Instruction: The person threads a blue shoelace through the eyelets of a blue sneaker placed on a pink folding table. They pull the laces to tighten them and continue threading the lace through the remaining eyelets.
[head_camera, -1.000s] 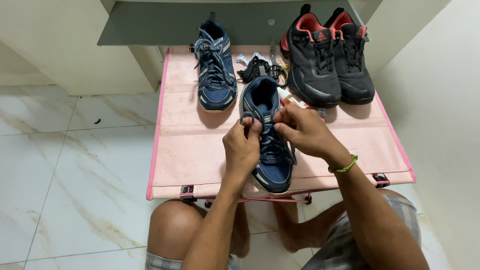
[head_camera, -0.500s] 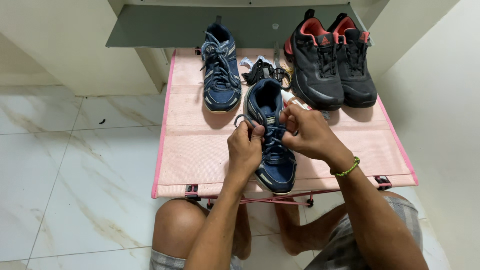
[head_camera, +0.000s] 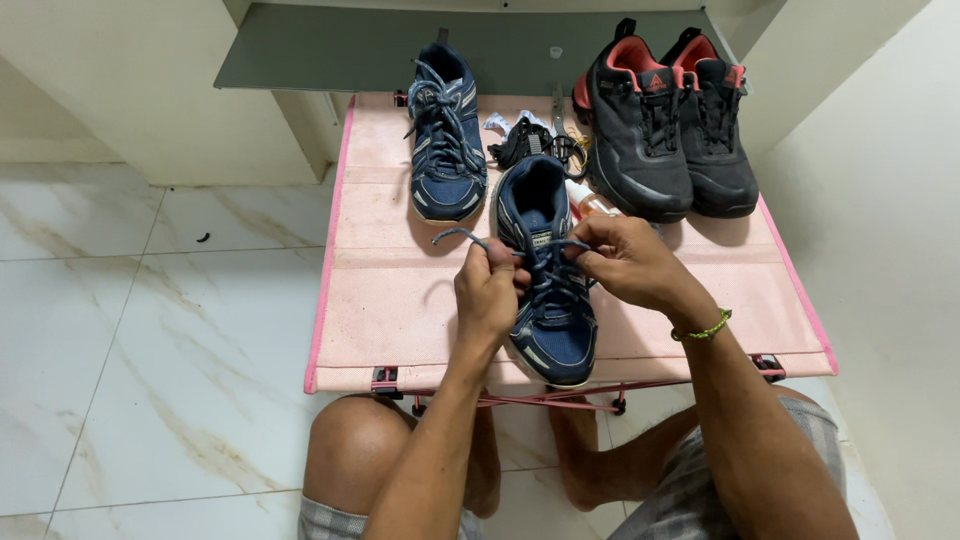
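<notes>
A navy blue sneaker (head_camera: 552, 320) lies on a small pink folding table (head_camera: 400, 300), toe toward me. My left hand (head_camera: 490, 290) pinches one grey lace end, which sticks out to the left. My right hand (head_camera: 625, 262) pinches the other lace end over the shoe's tongue. Both hands sit right above the sneaker's lacing. The matching navy sneaker (head_camera: 447, 150) stands at the far side of the table, laced.
A pair of black sneakers with pink lining (head_camera: 665, 130) stands at the table's far right. A dark bundle of straps (head_camera: 525, 140) and a small bottle (head_camera: 590, 200) lie between the shoes. White marble floor (head_camera: 150, 340) spreads to the left; a wall rises on the right.
My hands have pulled apart slightly, drawing the lace ends out sideways; the left lace end now sticks out further left. The view has shifted a little.
</notes>
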